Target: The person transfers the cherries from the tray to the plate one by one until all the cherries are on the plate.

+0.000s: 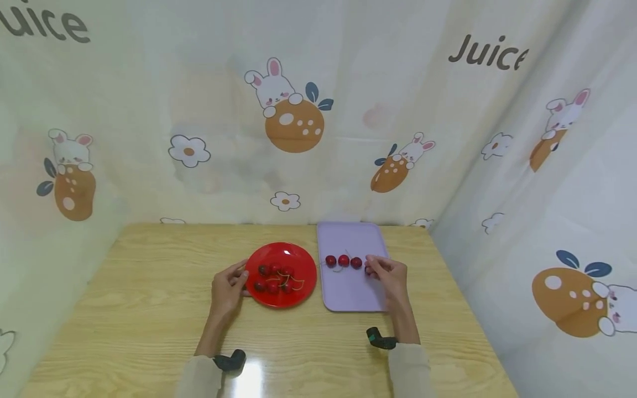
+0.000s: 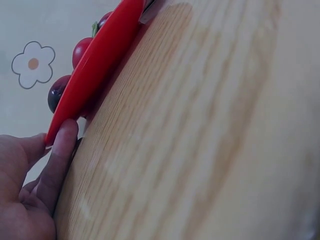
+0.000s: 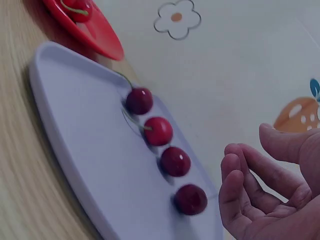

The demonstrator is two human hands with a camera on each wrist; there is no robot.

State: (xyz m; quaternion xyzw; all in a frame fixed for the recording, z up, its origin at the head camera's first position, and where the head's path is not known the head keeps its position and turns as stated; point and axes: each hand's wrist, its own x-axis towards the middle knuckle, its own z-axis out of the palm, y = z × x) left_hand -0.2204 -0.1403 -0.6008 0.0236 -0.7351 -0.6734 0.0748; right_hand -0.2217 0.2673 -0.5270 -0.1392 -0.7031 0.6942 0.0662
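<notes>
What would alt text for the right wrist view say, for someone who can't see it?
Four cherries lie in a row on a lilac tray, with the right hand near them, holding nothing. At top left, part of a red plate shows with a stemmed cherry on it; a flower-print backdrop hangs behind.

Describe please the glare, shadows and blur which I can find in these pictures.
Head view: bright white glare on the table near the left sleeve; left wrist view: the wood looks soft and blurred toward the right edge; right wrist view: small highlights on the cherries, soft shadows on the tray.
</notes>
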